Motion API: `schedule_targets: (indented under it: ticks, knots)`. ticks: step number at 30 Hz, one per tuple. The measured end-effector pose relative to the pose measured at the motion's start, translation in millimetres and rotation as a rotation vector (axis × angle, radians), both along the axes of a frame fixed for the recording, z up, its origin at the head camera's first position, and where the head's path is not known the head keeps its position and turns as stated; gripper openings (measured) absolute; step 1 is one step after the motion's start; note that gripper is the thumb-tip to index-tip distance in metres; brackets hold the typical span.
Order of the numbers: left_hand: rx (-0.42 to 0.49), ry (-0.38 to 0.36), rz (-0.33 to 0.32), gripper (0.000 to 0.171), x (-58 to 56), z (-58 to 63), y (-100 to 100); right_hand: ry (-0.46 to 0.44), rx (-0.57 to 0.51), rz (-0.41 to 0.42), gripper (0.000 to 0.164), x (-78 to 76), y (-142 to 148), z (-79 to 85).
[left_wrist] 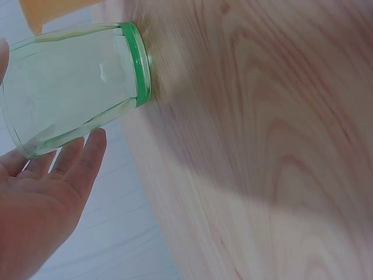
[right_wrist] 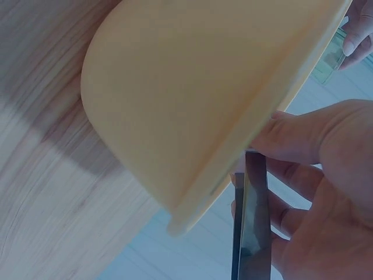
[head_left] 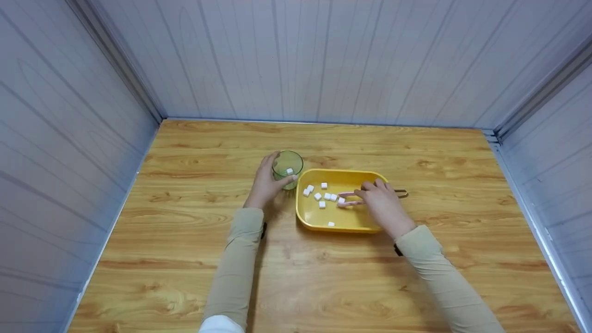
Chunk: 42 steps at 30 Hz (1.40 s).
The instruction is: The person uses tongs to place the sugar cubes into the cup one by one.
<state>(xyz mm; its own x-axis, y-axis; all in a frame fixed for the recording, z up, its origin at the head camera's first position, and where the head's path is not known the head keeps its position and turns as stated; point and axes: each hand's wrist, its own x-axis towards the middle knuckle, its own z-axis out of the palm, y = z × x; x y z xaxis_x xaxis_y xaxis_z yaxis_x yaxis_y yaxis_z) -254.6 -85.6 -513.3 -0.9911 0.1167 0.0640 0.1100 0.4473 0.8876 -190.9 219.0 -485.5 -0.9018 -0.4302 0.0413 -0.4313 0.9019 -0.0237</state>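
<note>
My left hand [head_left: 266,182] holds a clear green glass [head_left: 287,159] near its rim, thumb on one side and fingers on the other. The glass stands upright on the table, with a white cube [head_left: 289,171] showing in it. My right hand [head_left: 383,206] pinches tongs [head_left: 400,193] with pink tips over the yellow tub [head_left: 303,217]. The tong tips reach down on either side of a white cube [head_left: 341,200]. In the right wrist view the tub wall hides the tips, while the metal tongs [right_wrist: 255,216] show between thumb and fingers.
Several more white cubes [head_left: 322,204] lie spread over the left part of the tub, one [head_left: 331,224] near its front wall. The tub stands close beside the glass on a wood-grain table [head_left: 185,259]. Pale panels [head_left: 300,60] wall the table at the back and both sides.
</note>
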Motion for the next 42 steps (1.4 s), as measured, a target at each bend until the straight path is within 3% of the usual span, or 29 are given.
schedule_targets:
  ticks: [20, 27, 42]
  knots:
    - [0.010, -0.004, -0.004, 0.087, 1.3, -0.6, -0.3, 0.014, 0.015, -0.003, 0.041, 2.7, -0.9, 0.7]
    - [0.009, 0.008, 0.007, 0.086, -0.6, -2.4, 0.3, 0.039, 0.012, 0.023, 0.031, 2.6, 0.6, -0.2]
    - [0.004, 0.005, 0.007, 0.085, -0.4, -2.4, 0.4, 0.038, 0.020, 0.011, 0.033, 1.9, 0.5, -2.1]
